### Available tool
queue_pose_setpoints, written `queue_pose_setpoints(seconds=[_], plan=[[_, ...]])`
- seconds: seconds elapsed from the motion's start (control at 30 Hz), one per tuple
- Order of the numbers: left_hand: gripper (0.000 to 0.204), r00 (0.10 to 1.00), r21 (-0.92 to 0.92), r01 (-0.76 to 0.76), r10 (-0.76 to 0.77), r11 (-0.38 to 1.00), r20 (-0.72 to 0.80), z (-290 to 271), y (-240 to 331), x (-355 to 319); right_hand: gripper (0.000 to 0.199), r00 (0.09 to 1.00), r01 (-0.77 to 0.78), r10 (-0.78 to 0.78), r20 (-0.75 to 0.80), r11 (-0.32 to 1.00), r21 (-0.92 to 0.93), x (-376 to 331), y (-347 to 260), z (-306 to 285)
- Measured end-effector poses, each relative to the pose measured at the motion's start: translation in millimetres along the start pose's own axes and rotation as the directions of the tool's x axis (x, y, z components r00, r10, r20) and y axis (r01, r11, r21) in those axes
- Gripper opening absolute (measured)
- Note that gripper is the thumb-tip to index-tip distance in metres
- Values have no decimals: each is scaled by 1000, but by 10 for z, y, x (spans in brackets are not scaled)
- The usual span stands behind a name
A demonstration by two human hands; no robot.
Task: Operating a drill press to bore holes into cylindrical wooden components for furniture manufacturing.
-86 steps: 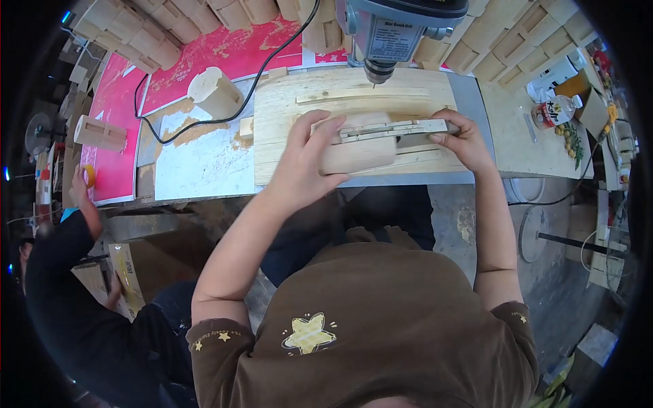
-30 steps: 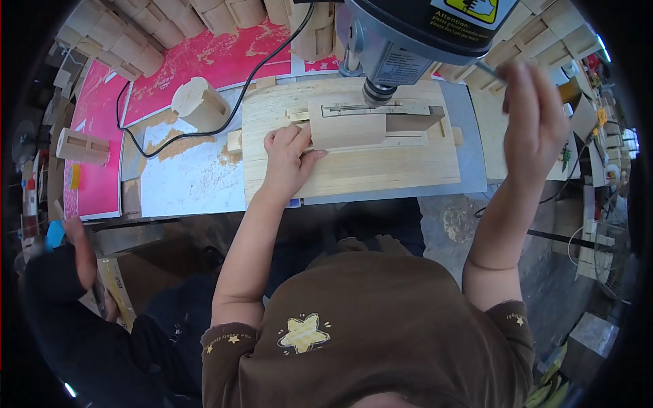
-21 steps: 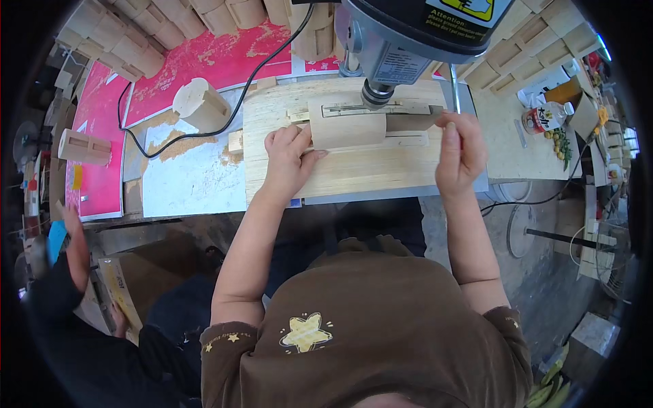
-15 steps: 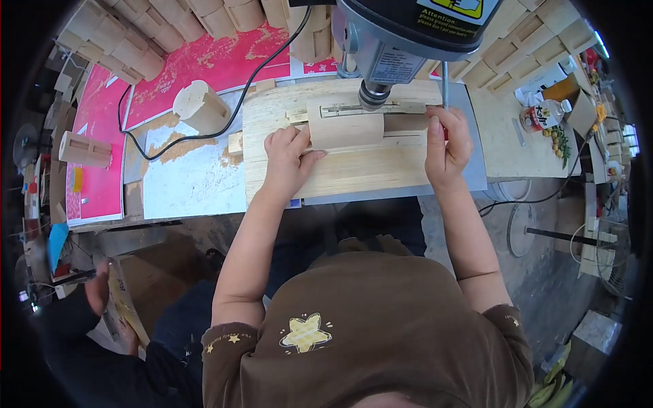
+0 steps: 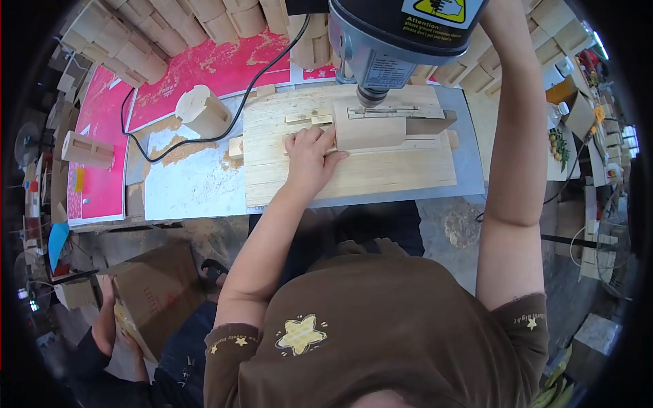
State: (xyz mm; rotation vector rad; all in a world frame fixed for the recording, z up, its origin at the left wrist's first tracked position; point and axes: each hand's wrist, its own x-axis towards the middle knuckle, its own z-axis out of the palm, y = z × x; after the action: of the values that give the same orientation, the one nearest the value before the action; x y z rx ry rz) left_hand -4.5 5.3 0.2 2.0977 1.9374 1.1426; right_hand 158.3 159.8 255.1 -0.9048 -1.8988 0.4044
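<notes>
On the plywood board (image 5: 354, 170), the left hand (image 5: 307, 158) presses flat against the wood block (image 5: 371, 129); right hand out of sight.

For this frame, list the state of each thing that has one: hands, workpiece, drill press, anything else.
left hand: flat, pressing the wooden block
wooden block: lying under the drill head
drill press: head directly above block
right hand: raised, out of frame
cardboard box: held by another person

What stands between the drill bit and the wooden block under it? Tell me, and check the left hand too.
Nothing visible does. The wooden block lies on the plywood board directly below the drill press head. The left hand presses the block's left end, beside the chuck, not under it. The bit's tip itself is hidden.
</notes>
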Motion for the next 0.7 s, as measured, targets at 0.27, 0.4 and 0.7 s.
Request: queue_pose_setpoints(seconds=[0.27, 0.4, 0.7], plan=[[50, 999, 10, 27, -27, 1000, 24, -29, -39, -62, 26, 987, 160, -160, -22, 987, -12, -879, -5, -232], [52, 999, 21, 17, -18, 1000, 51, -17, -10, -18, 13, 997, 60, -58, -50, 998, 23, -1503, 138, -100], [52, 999, 8, 24, -24, 1000, 41, -15, -17, -39, 10, 944, 303, -291, -156, 951, 66, -1770, 774, 427]])
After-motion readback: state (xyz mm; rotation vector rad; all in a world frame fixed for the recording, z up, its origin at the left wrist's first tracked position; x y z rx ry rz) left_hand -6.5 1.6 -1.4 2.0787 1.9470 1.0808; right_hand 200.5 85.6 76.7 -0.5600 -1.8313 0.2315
